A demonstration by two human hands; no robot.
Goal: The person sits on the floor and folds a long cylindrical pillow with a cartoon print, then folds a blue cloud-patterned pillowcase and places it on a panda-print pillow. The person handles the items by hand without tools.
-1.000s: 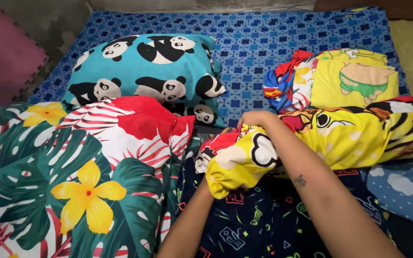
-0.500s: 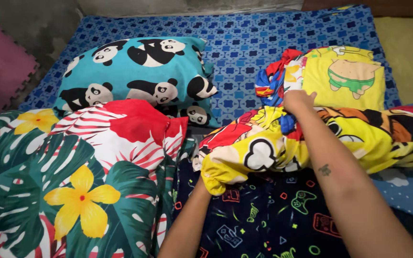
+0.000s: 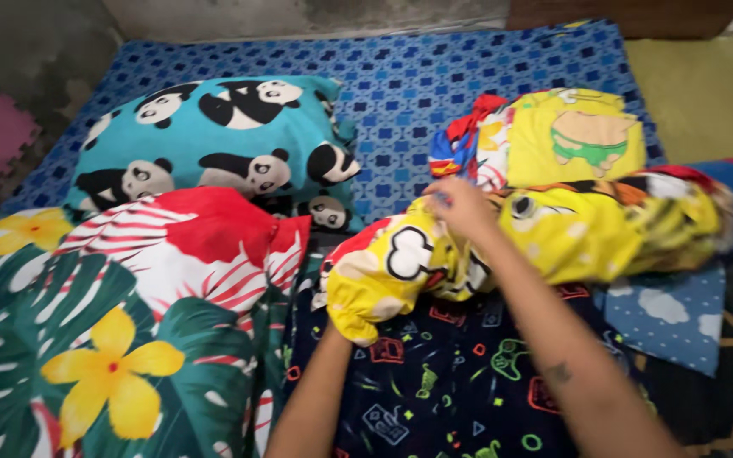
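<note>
Right hand (image 3: pixel 460 206) — back from folded pile onto yellow cover (image 3: pixel 434 263).

head cam | looks steeply down and forward across mattress (image 3: pixel 502 59) toward its far edge | close above forearms | single view, nothing shared

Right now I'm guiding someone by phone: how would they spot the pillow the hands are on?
On the blue mattress, look right of the teal panda pillow. The long yellow cartoon pillow lies crosswise, the right hand on top.
</note>
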